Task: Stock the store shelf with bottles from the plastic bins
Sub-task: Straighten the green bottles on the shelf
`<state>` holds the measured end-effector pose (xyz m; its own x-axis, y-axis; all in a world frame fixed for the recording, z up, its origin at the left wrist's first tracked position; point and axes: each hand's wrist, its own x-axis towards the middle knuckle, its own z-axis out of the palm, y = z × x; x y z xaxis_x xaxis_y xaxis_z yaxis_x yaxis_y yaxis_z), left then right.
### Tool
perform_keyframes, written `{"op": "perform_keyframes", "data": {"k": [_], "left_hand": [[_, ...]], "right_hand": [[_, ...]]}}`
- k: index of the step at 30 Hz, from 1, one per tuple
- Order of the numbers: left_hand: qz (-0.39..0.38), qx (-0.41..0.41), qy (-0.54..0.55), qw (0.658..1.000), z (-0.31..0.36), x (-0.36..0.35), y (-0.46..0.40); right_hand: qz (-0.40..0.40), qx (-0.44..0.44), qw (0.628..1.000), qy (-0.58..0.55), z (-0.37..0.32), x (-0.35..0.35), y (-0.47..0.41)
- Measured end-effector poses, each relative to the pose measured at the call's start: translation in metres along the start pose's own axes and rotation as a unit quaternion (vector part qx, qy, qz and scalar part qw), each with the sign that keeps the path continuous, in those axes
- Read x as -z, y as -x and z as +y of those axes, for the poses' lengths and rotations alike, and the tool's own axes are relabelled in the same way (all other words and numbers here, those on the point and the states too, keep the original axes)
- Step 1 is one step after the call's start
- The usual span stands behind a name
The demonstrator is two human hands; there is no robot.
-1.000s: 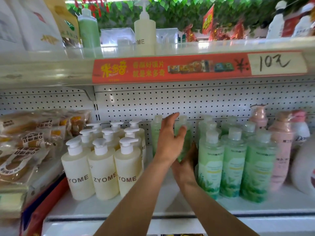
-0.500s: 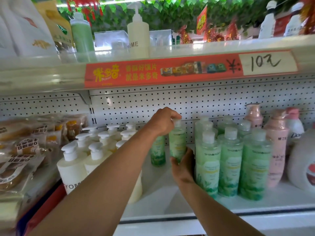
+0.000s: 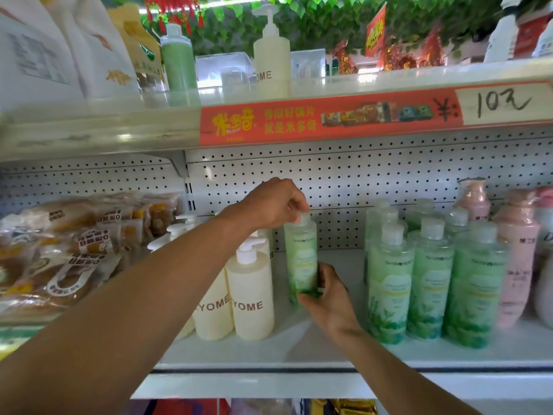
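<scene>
Left hand point(image 3: 276, 202) pinches cap of green bottle point(image 3: 300, 259); right hand point(image 3: 329, 298) grips its lower part. Bottle upright on shelf point(image 3: 299, 345), near cream pump bottles point(image 3: 254, 295); open gap toward green row point(image 3: 431, 280). Free strip along front edge.

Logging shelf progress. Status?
Left hand grips cap, right hand holds base of green bottle. Cream pump bottles close left.

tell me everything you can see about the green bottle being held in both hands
The green bottle is slim translucent plastic with a pale cap, a leafy label and blurred dark lettering. It stands upright or nearly so, over the shelf gap. The left hand pinches its cap; the right hand has its grip round the base.
</scene>
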<state>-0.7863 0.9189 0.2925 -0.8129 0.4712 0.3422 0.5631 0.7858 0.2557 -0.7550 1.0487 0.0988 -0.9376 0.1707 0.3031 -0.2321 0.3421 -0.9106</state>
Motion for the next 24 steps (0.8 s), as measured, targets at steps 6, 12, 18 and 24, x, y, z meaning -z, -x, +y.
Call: {"op": "perform_keyframes", "data": {"k": [6,12,18,24], "left_hand": [[0.005,0.0,0.015,1.0,-0.017,0.0,-0.002],[-0.097,0.011,0.03,0.995,-0.03,0.007,-0.009],[-0.214,0.012,0.014,0.977,-0.036,0.014,-0.02],[-0.202,-0.006,0.036,0.979,-0.051,0.016,-0.022]], "right_hand": [[0.028,0.005,0.999,0.021,-0.003,-0.015,-0.007],[-0.111,-0.078,0.99,-0.044,-0.015,-0.003,-0.029],[-0.191,-0.04,0.977,-0.08,-0.013,-0.002,-0.041],[-0.213,-0.017,0.973,-0.092,-0.013,-0.01,-0.043]]}}
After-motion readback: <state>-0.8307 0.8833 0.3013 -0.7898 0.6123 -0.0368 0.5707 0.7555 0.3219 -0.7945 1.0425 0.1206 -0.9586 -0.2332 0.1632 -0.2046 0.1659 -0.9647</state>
